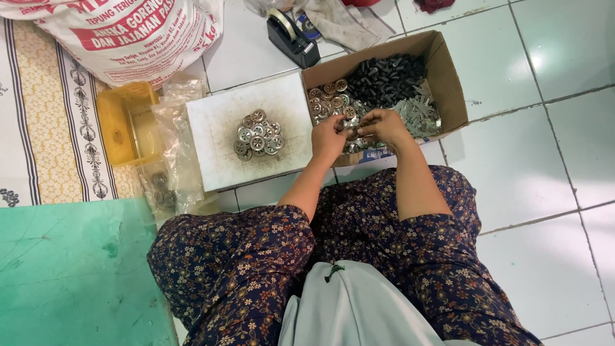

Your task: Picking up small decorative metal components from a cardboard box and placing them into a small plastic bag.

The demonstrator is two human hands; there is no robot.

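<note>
metal part hidden, perhaps pinched | left hand (pixel 328 138) and right hand (pixel 383 123) grip pressed together | cardboard box (pixel 448 77)

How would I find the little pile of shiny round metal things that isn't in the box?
Find the open cardboard box on the white tiled floor. Just left of it lies a flat white board, smudged grey. The pile of round metal discs sits in its middle, unlike the loose discs inside the box, where both hands are.
</note>
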